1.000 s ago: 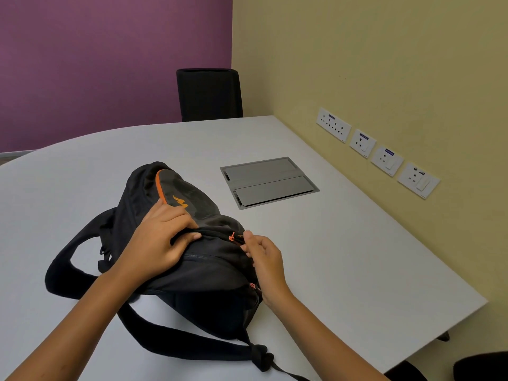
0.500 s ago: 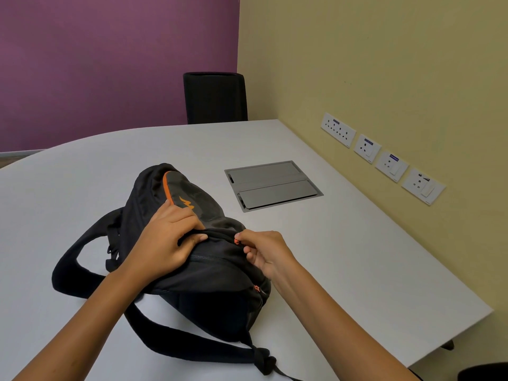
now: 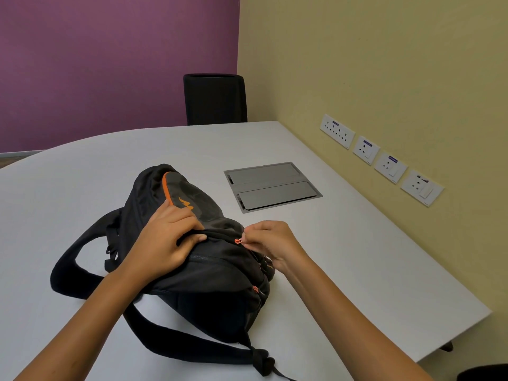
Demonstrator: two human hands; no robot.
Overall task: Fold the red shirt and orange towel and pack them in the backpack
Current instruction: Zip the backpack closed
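Head view showed your left hand (image 3: 162, 243) bunching the soft, limp fabric of the black, orange-trimmed backpack (image 3: 192, 257) lying on the white surface (image 3: 357, 270) — a good anchor, I judged — while your right hand (image 3: 270, 243) pinched the small orange zipper pull (image 3: 238, 241).

the right hand (image 3: 270, 243) now pinches the orange zipper pull (image 3: 238, 241) from its right.

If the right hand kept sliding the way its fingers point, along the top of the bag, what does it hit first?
Probably the left hand, which grips the backpack fabric just beyond the orange zipper pull that the right hand pinches. Depth is hard to judge.
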